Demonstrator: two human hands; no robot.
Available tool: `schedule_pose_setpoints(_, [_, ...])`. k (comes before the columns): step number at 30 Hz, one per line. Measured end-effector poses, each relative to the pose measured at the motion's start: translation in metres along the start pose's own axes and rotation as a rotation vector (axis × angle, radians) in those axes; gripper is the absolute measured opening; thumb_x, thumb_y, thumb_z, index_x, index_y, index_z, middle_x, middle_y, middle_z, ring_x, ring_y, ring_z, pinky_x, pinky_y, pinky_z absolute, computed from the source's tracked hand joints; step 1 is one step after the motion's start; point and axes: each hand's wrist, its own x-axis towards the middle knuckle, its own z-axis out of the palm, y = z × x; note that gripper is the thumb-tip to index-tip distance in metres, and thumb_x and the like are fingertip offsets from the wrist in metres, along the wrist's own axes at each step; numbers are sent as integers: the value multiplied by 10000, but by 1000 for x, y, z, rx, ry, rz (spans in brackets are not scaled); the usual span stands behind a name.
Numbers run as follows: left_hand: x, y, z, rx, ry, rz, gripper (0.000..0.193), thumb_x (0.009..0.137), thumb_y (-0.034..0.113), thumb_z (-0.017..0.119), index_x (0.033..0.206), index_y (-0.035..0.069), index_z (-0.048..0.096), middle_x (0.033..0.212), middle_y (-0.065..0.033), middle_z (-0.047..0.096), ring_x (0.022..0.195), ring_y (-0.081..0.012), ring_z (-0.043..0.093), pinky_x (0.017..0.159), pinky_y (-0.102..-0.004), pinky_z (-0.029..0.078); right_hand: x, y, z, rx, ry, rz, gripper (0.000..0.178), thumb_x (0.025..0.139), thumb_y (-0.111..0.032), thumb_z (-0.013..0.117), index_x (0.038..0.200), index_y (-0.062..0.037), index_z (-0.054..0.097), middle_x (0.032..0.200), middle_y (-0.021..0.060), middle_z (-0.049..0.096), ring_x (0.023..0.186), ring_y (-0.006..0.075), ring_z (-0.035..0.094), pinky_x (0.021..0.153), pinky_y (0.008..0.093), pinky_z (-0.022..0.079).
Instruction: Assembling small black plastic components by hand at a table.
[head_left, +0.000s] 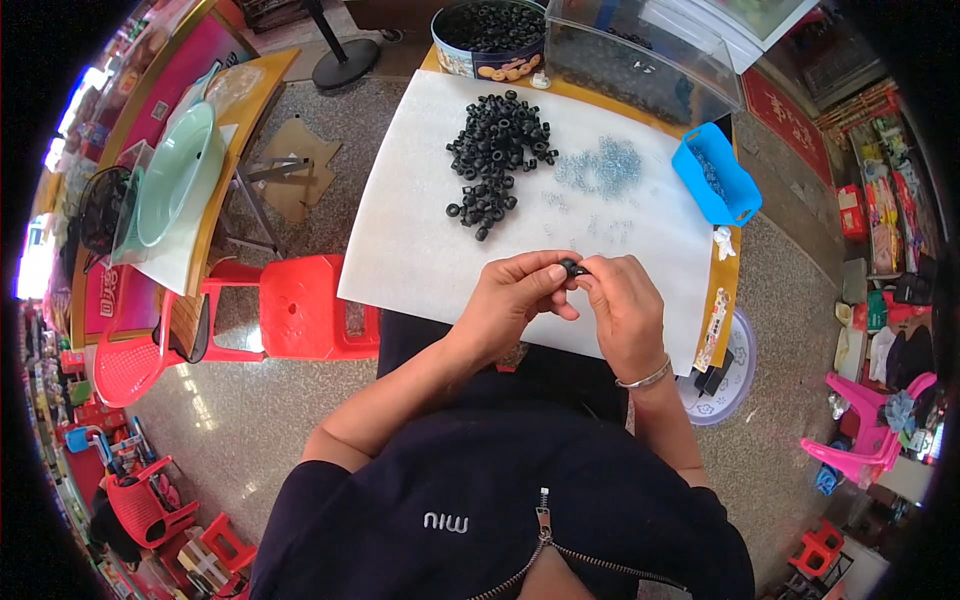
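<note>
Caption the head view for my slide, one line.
Left hand and right hand pinch a small black part near a pile of black parts on white sheeting.

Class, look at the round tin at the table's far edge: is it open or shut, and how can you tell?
Open: no lid covers the tin, and black pieces show inside.

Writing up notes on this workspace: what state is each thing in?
Left hand: pinching the black piece
Right hand: fingers closed on its other side
Black piece: held up by both hands
Black pile: loose, heaped
Clear bits: loose, scattered
Tin: open, well filled
Basket: open, containing bits
Red stool: upright
</note>
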Motion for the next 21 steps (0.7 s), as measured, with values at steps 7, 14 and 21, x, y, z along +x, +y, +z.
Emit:
schedule_pose_setpoints(7, [0, 5, -4, -67, -19, -82, 251, 908, 91, 540, 1103, -58, 592, 819, -75, 630, 646, -128, 601, 668, -287, 552, 4, -2, -7, -97, -61, -115, 169, 780, -42, 632, 925, -8, 553, 749, 100, 527, 687, 261, 526, 596, 361, 429])
schedule_pose_setpoints(14, [-1, 7, -4, -33, -14, -78, 236, 904, 94, 550, 1079, -56, 606, 821, -76, 637, 632, -136, 612, 645, -269, 543, 6, 0, -8, -130, -68, -164, 163, 778, -56, 636, 904, -9, 544, 730, 88, 505, 676, 248, 513, 595, 347, 426])
schedule_pose_setpoints(21, [-2, 7, -7, 150, -17, -22, 259, 898, 100, 557, 1095, -65, 589, 896, -128, 656, 649, -153, 611, 633, -281, 539, 7, 1, -9, -223, -112, -245, 173, 767, -58, 638, 910, -13, 551, 726, 80, 503, 661, 230, 505, 581, 329, 421])
